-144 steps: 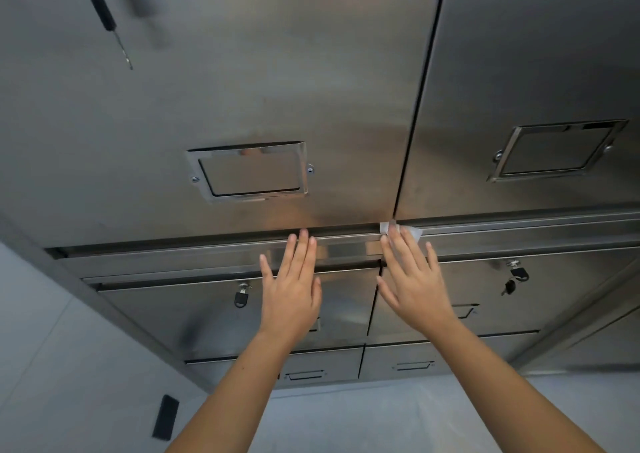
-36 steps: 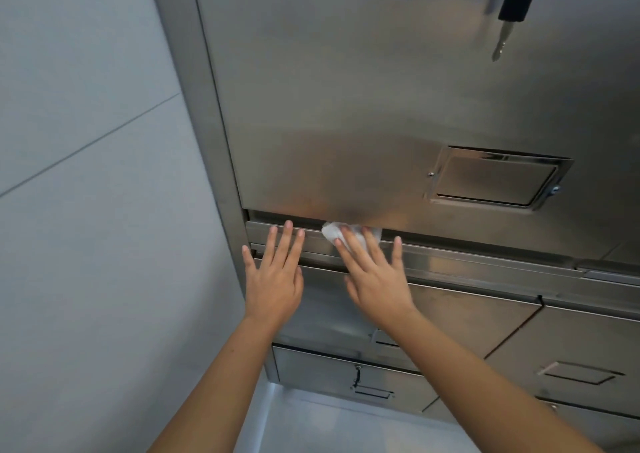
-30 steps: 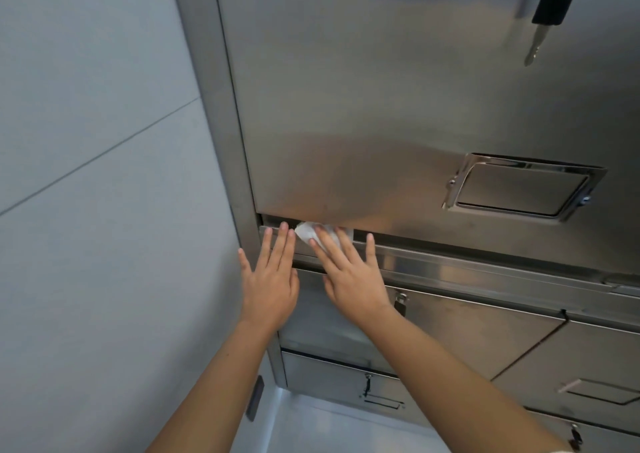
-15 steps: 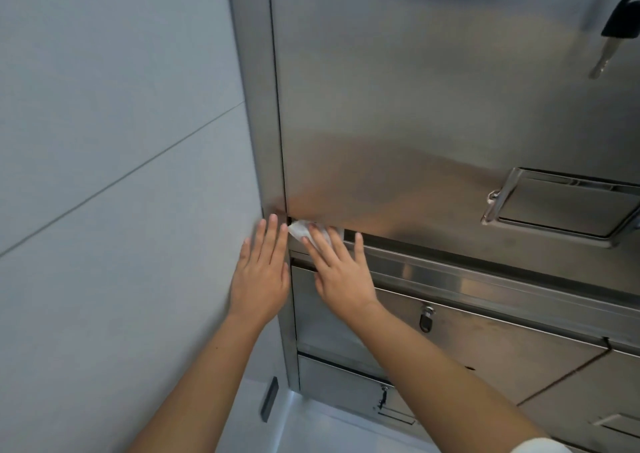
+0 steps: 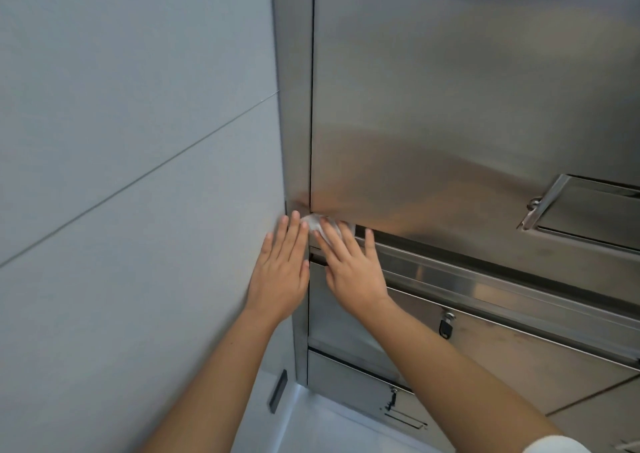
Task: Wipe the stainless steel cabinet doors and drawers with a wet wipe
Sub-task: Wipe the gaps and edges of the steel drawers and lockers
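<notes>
The stainless steel cabinet door (image 5: pixel 450 106) fills the upper right, with a ledge strip (image 5: pixel 485 279) and drawers (image 5: pixel 519 359) below it. My right hand (image 5: pixel 353 272) presses a white wet wipe (image 5: pixel 317 222) with straight fingers against the left end of the ledge, at the door's bottom left corner. Most of the wipe is hidden under the fingers. My left hand (image 5: pixel 280 272) lies flat beside it, across the cabinet's left frame post (image 5: pixel 294 106) and the wall, fingers straight and holding nothing.
A grey wall (image 5: pixel 138 175) meets the cabinet on the left. A recessed handle (image 5: pixel 588 210) sits at the door's right. Keys hang in the drawer locks (image 5: pixel 446 328), (image 5: pixel 392 399). A small dark object (image 5: pixel 278 390) lies on the floor by the wall.
Both hands slid left along the ledge under the door, from the seam between the doors to the cabinet's left corner. My left hand now overlaps the frame post and wall.
</notes>
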